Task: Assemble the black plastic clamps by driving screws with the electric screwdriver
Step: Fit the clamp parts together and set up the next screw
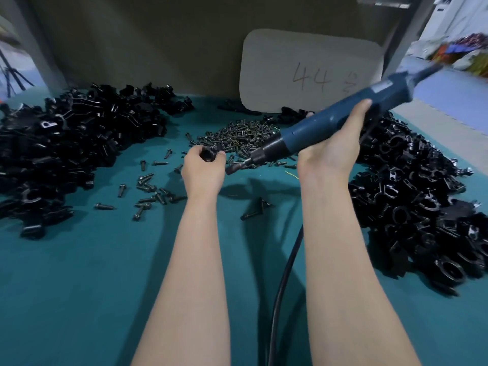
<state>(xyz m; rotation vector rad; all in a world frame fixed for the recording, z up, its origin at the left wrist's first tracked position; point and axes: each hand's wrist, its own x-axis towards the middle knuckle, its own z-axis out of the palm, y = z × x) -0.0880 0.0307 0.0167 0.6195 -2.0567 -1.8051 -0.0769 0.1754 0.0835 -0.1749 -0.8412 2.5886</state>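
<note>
left hand (203, 170) pinches black clamp (207, 155); right hand (331, 146) wraps electric screwdriver (311, 128), long axis slanting upper-right to lower-left, bit tip (233, 169) just right of clamp, not touching.

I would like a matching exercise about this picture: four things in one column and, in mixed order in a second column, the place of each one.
Things
1. screwdriver
2. clamp
3. screw pile
4. card

Places
A. at the back wall, marked 44
B. in the left hand
C. on the table, beyond both hands
D. in the right hand

Pairs: 1-D, 2-B, 3-C, 4-A
</note>
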